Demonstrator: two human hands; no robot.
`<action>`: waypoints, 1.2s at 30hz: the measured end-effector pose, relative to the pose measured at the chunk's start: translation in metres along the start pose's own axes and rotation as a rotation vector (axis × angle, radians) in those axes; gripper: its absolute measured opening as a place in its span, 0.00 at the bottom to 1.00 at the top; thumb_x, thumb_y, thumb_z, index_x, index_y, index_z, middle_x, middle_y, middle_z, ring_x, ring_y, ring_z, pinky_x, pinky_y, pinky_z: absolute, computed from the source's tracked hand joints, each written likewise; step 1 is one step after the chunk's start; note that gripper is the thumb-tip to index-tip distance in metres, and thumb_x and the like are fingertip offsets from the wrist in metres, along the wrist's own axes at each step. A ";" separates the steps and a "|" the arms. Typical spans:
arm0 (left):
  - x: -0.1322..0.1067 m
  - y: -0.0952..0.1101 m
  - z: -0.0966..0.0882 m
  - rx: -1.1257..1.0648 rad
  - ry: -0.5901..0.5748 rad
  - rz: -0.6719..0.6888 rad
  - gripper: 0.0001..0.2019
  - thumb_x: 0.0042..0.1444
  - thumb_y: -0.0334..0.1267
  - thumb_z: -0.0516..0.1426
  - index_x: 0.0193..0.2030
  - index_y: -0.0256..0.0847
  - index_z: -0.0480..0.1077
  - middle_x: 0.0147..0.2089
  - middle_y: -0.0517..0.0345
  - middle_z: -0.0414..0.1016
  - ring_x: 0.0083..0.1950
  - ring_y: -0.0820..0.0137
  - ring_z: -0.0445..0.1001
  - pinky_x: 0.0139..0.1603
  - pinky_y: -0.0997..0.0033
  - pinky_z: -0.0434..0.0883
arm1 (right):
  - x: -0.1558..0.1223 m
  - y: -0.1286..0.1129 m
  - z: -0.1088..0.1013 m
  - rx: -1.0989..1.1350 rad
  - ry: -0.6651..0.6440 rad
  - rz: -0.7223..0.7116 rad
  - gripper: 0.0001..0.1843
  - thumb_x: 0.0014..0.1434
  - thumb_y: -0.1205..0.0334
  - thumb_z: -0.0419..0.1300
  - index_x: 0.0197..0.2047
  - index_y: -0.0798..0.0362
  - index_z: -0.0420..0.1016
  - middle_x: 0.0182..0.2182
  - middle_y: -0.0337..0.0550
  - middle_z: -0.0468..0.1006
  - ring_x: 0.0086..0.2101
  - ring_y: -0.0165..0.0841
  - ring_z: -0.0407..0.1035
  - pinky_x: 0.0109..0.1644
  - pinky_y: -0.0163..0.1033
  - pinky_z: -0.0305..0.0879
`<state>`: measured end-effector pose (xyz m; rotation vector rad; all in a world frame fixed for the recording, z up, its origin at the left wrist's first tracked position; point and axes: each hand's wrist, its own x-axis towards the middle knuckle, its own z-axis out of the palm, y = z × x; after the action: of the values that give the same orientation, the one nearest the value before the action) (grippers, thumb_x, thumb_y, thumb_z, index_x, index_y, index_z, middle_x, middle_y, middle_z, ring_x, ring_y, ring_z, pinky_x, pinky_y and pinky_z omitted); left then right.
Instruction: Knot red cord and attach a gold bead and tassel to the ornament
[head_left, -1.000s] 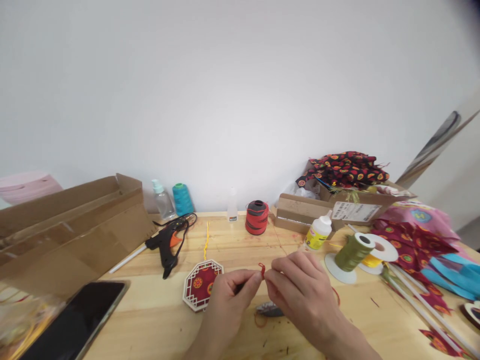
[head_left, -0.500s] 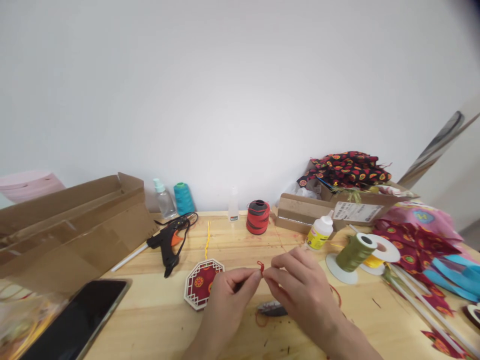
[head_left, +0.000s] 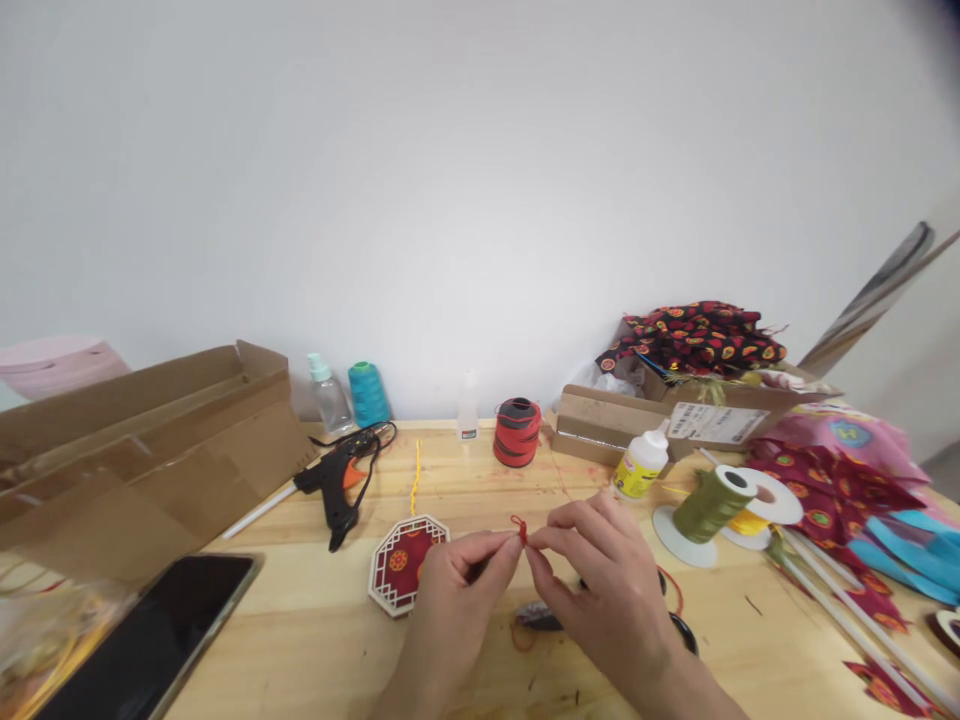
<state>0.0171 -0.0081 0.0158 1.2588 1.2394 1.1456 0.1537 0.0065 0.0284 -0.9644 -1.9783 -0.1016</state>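
My left hand (head_left: 457,590) and my right hand (head_left: 600,580) meet above the wooden table (head_left: 300,640), each pinching one small piece of red cord (head_left: 519,528) with a loop sticking up between the fingertips. A thin red strand (head_left: 673,590) trails off beside my right hand. Under the hands lies a small dark object (head_left: 536,617) that I cannot make out. An octagonal white-framed red ornament (head_left: 405,562) with a yellow cord (head_left: 415,478) lies just left of my left hand.
A black glue gun (head_left: 337,485), a phone (head_left: 150,640) and an open cardboard box (head_left: 142,450) lie left. At the back stand a red spool (head_left: 516,432), teal spool (head_left: 367,395) and bottles. Right: glue bottle (head_left: 639,466), olive spool (head_left: 709,503), fabric-filled box (head_left: 675,400), white sticks (head_left: 847,620).
Both hands have stayed pinched on the red cord and shifted very slightly up and left; the fingers of my right hand have worked along it.
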 end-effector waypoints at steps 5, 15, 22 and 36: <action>-0.001 -0.002 0.000 0.046 0.021 0.064 0.10 0.51 0.39 0.54 0.31 0.38 0.75 0.25 0.60 0.69 0.31 0.69 0.64 0.31 0.74 0.62 | 0.000 -0.003 0.002 -0.056 0.015 -0.008 0.05 0.50 0.69 0.58 0.23 0.53 0.72 0.21 0.40 0.71 0.24 0.30 0.58 0.29 0.37 0.53; -0.004 0.000 0.002 0.211 0.055 0.173 0.10 0.52 0.38 0.53 0.26 0.38 0.73 0.24 0.59 0.67 0.28 0.70 0.64 0.28 0.76 0.62 | -0.001 -0.005 0.002 -0.063 0.015 0.010 0.07 0.49 0.70 0.56 0.22 0.53 0.71 0.21 0.40 0.71 0.25 0.31 0.58 0.29 0.38 0.54; -0.002 -0.001 0.004 0.146 0.023 0.094 0.11 0.52 0.39 0.52 0.24 0.37 0.70 0.23 0.61 0.64 0.28 0.71 0.62 0.28 0.76 0.60 | 0.000 0.000 0.005 0.101 0.010 0.082 0.06 0.46 0.72 0.56 0.22 0.53 0.70 0.21 0.40 0.70 0.25 0.31 0.61 0.29 0.37 0.58; -0.001 0.004 0.000 -0.082 -0.051 -0.103 0.15 0.49 0.45 0.54 0.18 0.37 0.65 0.16 0.69 0.43 0.20 0.77 0.42 0.20 0.73 0.41 | 0.000 0.008 0.007 0.421 -0.175 0.328 0.07 0.47 0.72 0.57 0.21 0.53 0.68 0.21 0.36 0.71 0.27 0.30 0.66 0.32 0.35 0.63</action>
<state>0.0177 -0.0090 0.0194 1.1436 1.1941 1.0729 0.1544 0.0149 0.0220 -1.0229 -1.8614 0.5770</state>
